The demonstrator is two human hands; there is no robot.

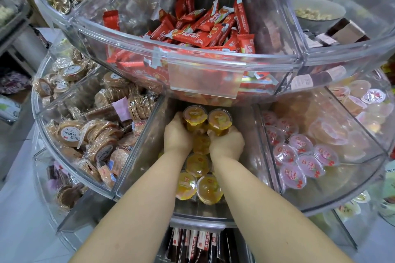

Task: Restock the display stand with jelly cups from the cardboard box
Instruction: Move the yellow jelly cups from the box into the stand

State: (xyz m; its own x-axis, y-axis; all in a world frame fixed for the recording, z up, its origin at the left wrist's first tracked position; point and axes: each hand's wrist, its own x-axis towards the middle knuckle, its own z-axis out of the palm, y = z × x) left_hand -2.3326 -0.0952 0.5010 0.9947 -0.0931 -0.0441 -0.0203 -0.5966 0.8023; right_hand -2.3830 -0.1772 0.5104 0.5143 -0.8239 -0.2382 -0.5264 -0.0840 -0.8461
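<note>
Hands (203,139) around yellow jelly cups (207,120)

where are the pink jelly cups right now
The pink jelly cups fill the compartment right of the middle one where both hands hold yellow cups.

I grip two yellow jelly cups (207,121) side by side, lids facing me, at the back of the stand's (147,126) clear middle bin. More yellow cups (197,181) lie in a loose row toward its front wall.
</note>
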